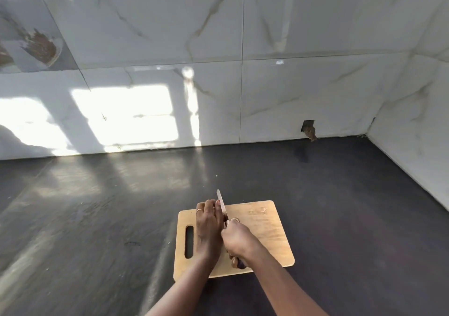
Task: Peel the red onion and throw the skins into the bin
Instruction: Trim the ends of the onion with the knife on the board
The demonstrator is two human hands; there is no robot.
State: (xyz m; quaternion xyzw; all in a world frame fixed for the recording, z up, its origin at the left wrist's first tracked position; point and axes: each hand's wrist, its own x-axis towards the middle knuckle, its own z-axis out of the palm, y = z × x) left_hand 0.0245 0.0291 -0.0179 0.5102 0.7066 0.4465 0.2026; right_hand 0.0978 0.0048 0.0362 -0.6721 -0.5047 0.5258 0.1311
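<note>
At 6 o'clock on the dark bench lies a wooden cutting board, its handle slot at 9 o'clock. Both hands meet over it. The right hand grips a knife, blade pointing to 12 o'clock. The left hand lies beside the blade, fingertips curled down. The red onion is hidden beneath it, so its grip cannot be told. Marbled wall tiles stand behind, with a small hole at 1 o'clock.
</note>
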